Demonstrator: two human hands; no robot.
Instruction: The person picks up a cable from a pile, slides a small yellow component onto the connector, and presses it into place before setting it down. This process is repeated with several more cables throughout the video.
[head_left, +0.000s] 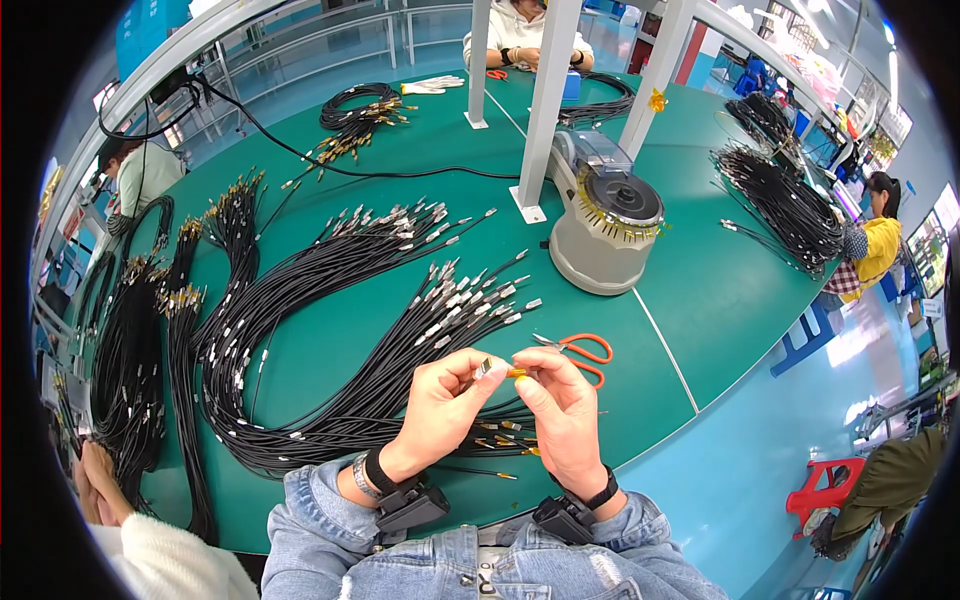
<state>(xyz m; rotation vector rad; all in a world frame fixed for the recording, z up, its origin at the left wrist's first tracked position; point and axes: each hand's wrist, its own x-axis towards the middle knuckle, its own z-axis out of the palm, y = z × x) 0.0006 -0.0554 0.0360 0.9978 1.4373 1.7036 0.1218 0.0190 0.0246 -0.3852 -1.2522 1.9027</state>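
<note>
My left hand (440, 408) pinches a cable end with a small white and silver piece (487, 367) between thumb and forefinger. Close beside it, my right hand (566, 412) has its fingertips closed on a small gold-orange connector end (517, 373); both hands meet in front of my chest. Beneath and left of them lies a thick bundle of black cables (370, 395) with white-tagged ends fanning out. More gold-tipped cable ends (500, 437) show under my hands. Scissors with orange handles (590, 345) rest on the table just beyond my right hand.
A grey round dispenser (605, 240) stands by white metal posts (540, 130) on the green table (660, 280). Other black cable bundles (125, 370) lie left, with another (785, 205) at far right. Co-workers sit around; a red stool (825, 490) stands right.
</note>
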